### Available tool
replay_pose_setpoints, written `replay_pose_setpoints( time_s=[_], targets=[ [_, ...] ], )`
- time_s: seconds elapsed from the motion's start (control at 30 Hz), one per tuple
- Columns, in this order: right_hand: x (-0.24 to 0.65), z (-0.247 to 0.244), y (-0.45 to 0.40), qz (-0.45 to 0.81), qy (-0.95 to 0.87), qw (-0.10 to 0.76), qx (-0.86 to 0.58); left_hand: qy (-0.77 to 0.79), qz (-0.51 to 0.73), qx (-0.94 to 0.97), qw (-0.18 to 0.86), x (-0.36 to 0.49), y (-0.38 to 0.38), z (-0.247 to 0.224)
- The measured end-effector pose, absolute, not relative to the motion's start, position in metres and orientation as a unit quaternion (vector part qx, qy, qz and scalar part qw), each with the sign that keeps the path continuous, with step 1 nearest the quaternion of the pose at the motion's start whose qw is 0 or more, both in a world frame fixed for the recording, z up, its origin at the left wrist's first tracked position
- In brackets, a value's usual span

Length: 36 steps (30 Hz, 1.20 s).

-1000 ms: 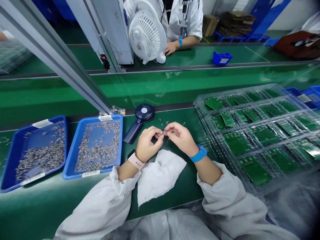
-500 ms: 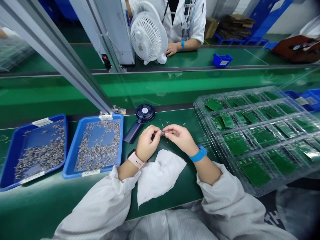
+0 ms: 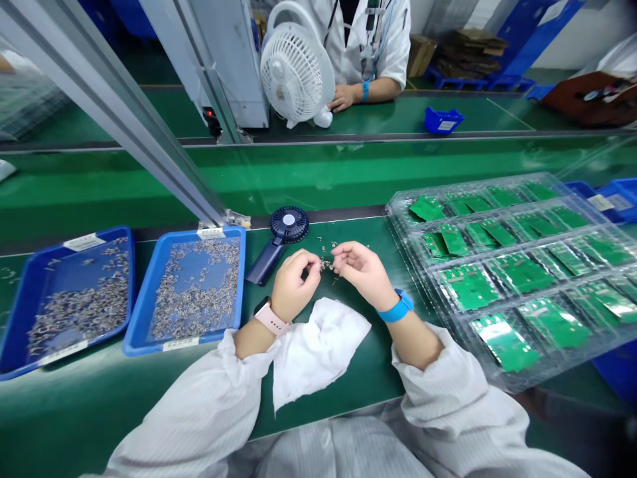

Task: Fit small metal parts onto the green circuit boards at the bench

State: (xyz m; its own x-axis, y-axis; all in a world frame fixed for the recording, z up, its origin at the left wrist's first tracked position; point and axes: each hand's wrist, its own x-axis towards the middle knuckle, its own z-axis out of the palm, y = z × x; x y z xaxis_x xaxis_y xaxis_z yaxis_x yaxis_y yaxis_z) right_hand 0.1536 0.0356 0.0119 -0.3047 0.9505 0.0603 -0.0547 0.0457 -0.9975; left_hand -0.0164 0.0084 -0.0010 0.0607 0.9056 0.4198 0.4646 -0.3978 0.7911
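My left hand [image 3: 297, 284] is over the green bench with thumb and forefinger pinched together. Whatever may be between those fingertips is too small to make out. Just to its right, my right hand [image 3: 364, 273] has its thumb and fingers apart, and nothing shows in its grasp. Several small shiny metal parts [image 3: 326, 265] lie on the bench between and beyond the fingertips. Below both hands is a crumpled white cloth [image 3: 318, 352].
Two blue trays [image 3: 128, 323] [image 3: 242, 279] of small metal parts are at left. A dark handheld fan [image 3: 288, 224] lies behind my left hand. At right, a clear plastic tray [image 3: 450, 318] holds green circuit boards. Across a partition, a co-worker's hand [image 3: 343, 97] rests near a white fan [image 3: 297, 70].
My right hand's fingers have opened and drawn back from my left, exposing more metal parts between them. A dark lettered thing at lower right is gone from view. My left hand stays pinched.
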Motion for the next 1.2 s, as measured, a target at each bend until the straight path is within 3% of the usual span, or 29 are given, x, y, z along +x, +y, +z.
replay_pose_setpoints(
  time_s=[0.27,0.5,1.2],
  targets=[
    [0.1500,0.0072,0.0343,0.566,-0.603,0.377,-0.417,0.489,0.491,0.680,0.239,-0.0172,0.0086,-0.0003],
    [0.1481,0.0102,0.0306,0.470,-0.657,0.389,-0.442,0.480,0.487,0.685,0.250,-0.0163,0.0081,-0.0010],
    [0.1484,0.0126,0.0283,0.385,-0.714,0.387,-0.438,0.491,0.468,0.704,0.211,-0.0156,0.0070,0.0000]
  ],
)
